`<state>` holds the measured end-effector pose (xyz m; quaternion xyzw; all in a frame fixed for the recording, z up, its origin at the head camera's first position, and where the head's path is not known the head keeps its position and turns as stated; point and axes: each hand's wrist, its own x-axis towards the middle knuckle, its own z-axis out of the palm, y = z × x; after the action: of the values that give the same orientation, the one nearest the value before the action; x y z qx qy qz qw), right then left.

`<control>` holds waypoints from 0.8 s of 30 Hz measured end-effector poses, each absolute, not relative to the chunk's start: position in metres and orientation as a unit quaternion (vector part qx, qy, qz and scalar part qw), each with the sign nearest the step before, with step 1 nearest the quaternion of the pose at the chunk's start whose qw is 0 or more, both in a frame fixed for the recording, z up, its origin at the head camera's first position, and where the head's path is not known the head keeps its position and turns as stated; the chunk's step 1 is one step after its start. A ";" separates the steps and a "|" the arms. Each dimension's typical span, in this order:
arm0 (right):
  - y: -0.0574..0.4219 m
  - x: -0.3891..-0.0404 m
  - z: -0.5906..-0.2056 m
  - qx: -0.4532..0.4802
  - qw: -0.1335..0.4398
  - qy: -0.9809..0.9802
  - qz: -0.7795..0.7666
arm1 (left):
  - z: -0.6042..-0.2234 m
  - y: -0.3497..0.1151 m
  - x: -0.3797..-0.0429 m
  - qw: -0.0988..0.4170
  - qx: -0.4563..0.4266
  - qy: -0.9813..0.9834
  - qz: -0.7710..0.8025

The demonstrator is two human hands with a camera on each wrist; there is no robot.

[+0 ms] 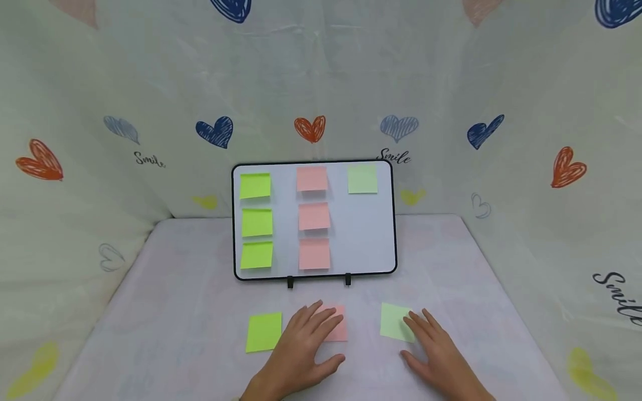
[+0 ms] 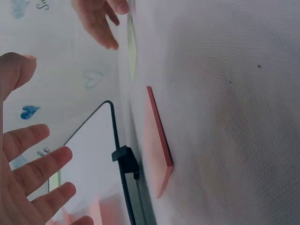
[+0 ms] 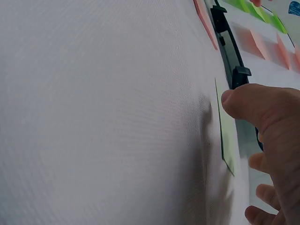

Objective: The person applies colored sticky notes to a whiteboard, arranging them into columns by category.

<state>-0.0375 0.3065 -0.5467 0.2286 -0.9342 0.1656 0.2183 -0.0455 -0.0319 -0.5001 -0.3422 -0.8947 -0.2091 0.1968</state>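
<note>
My left hand (image 1: 306, 348) hovers with spread fingers over the pink sticky note pad (image 1: 337, 326), partly hiding it; the left wrist view shows a gap between the fingers and that pad (image 2: 157, 145). To its left lies a lime green sticky note pad (image 1: 263, 332). My right hand (image 1: 433, 351) is beside the pale green sticky note pad (image 1: 395, 322), its fingertips overlapping the pad's right edge in the head view. In the right wrist view the thumb is above the pale green pad (image 3: 226, 126); contact cannot be told. Neither hand holds anything.
Behind the pads a black-framed whiteboard (image 1: 363, 234) stands on two black feet. It bears a column of lime notes (image 1: 257, 223), a column of pink notes (image 1: 314, 216) and one pale green note (image 1: 362, 179) at top right. A heart-patterned curtain (image 1: 321, 72) surrounds the white table (image 1: 190, 301).
</note>
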 end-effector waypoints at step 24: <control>0.313 -0.065 -0.543 0.328 0.211 -0.909 0.148 | -0.501 -0.017 -0.051 0.120 -0.443 -0.876 -0.150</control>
<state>-0.0647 0.3130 -0.5432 0.3279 -0.9089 0.1485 0.2106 -0.0506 -0.0167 -0.5010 -0.4428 -0.8758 -0.1498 0.1205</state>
